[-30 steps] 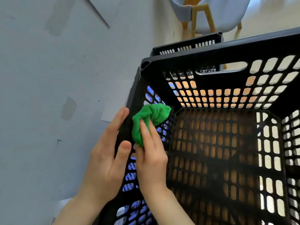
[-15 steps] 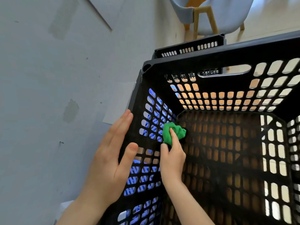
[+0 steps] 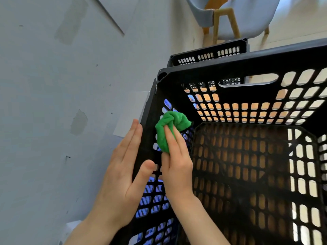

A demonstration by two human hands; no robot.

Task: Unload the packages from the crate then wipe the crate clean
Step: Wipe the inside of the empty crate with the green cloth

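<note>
To the left, from the bottom edge upward, runs a grey, scuffed surface [image 3: 53,103] with darker patches. It looks like a wall, though that is hard to say for sure. A pale rectangular sheet [image 3: 131,112] lies flat against it just beside the crate. At the bottom edge a whitish shape is cut off and cannot be made out.

The left hand [image 3: 123,174] rests flat on the outside of the near left wall of the large black slotted plastic crate [image 3: 247,68]. Its fingers are straight and together, and the thumb hooks over the rim. The right hand [image 3: 177,165] is inside the crate and holds a green cloth [image 3: 169,126] bunched into a wad. Two fingers lie across the cloth, with the thumb at its lower edge, pressing it against the inner face of that same left wall, high up and near the far corner.

The crate fills the right side, and its right and near edges are cut off. Its gridded bottom is in shadow, with orange-brown showing through the slots. The far wall has a long handle slot.

Just behind stands a second black slotted crate [image 3: 208,53], with only its top strip showing. Beyond it, on a pale floor [image 3: 300,23], stands a light grey-blue shell chair with wooden legs [image 3: 224,22], its upper part cut off.
</note>
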